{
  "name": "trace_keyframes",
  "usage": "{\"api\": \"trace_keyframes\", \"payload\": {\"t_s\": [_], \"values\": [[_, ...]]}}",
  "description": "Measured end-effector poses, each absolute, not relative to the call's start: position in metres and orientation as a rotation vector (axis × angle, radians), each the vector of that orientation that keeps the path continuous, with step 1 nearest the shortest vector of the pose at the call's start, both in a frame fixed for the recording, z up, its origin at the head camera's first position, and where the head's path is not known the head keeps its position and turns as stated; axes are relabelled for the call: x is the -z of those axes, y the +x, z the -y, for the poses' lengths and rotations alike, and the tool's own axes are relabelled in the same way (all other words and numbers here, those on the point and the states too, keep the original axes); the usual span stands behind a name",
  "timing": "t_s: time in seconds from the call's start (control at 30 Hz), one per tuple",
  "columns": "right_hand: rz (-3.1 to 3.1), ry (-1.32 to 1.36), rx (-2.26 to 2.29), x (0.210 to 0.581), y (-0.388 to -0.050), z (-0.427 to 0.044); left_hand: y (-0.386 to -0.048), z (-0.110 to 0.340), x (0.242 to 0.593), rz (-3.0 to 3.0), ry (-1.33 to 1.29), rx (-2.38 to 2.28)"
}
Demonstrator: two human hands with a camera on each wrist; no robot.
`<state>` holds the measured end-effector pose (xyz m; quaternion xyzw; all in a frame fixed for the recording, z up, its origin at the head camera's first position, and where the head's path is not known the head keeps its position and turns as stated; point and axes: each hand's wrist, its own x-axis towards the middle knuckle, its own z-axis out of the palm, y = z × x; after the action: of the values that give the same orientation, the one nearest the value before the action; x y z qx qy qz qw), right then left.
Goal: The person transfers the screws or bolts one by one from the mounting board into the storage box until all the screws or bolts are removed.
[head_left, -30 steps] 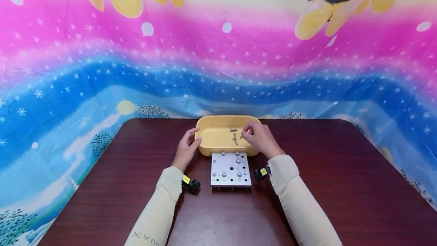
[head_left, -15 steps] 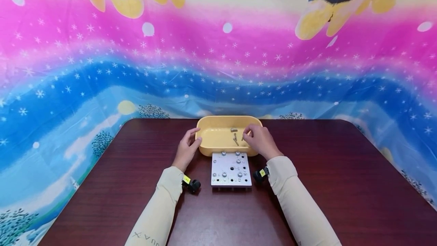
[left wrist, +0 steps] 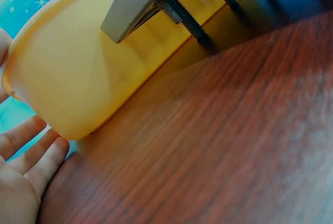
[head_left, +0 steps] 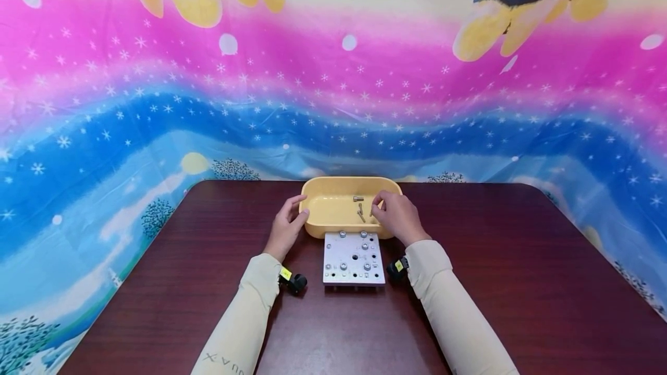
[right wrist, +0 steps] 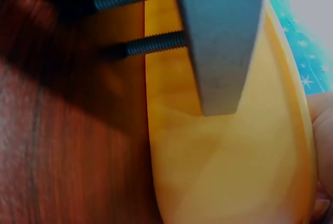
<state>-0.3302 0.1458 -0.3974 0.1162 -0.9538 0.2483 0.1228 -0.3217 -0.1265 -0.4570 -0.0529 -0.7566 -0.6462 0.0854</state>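
Note:
In the head view, a yellow tray (head_left: 327,228) stands at the table's back edge, with several small bolts (head_left: 358,199) lying in its right half. My right hand (head_left: 401,219) reaches over the tray's right end and pinches a thin bolt (head_left: 372,212) between thumb and fingertips, mostly hidden by the fingers. My left hand (head_left: 285,227) rests at the tray's left end, its fingers relaxed and spread against the rim. In the left wrist view, fingertips (left wrist: 54,154) lie by the tray's lower corner.
In front of the tray stands a silver metal plate (head_left: 349,282) with holes and several socket-head bolts in it. Threaded bolt shanks (right wrist: 156,42) stick out below it. The dark red wooden table (head_left: 521,259) surrounds these; a printed cloth (head_left: 333,103) hangs behind.
My right wrist and sleeve have shifted slightly left, while the fingertips stay at the bolt in the tray. The left hand stays at the tray's end. The head view has drifted slightly.

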Motion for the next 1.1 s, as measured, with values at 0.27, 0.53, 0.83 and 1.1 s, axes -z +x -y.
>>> {"api": "trace_keyframes", "payload": {"t_s": [0.27,0.53,0.83,1.1], "values": [[2.789,0.312,-0.686,0.3986,-0.33,-0.1448,-0.3217,0.1266,0.4572,2.258,-0.157,1.928],[2.791,0.27,-0.717,0.3992,-0.3319,-0.1442,-0.3231,0.1279,0.458,2.266,-0.178,1.956],[2.79,0.277,-0.739,0.3989,-0.3319,-0.1443,-0.323,0.1272,0.4593,2.258,-0.166,1.927],[2.781,0.284,-0.74,0.3999,-0.3318,-0.1445,-0.3237,0.1282,0.4596,2.262,-0.177,1.933]]}}
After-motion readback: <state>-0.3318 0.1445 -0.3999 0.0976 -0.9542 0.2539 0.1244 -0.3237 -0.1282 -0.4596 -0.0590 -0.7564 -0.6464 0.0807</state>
